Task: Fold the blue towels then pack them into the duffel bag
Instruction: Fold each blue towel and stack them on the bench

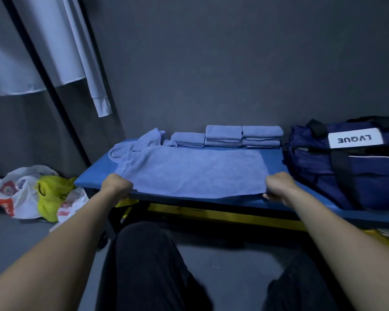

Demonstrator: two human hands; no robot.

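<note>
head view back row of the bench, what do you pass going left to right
Crumpled unfolded towel → single folded towel → middle stack of folded towels → right stack of folded towels → navy duffel bag.

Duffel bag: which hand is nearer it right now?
Right. The right hand grips the spread towel's near corner just beside the duffel bag; the left hand holds the opposite corner.

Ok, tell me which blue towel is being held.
The spread-out towel at the table's near edge; left hand and right hand grip its corners. The others sit folded or crumpled behind.
</note>
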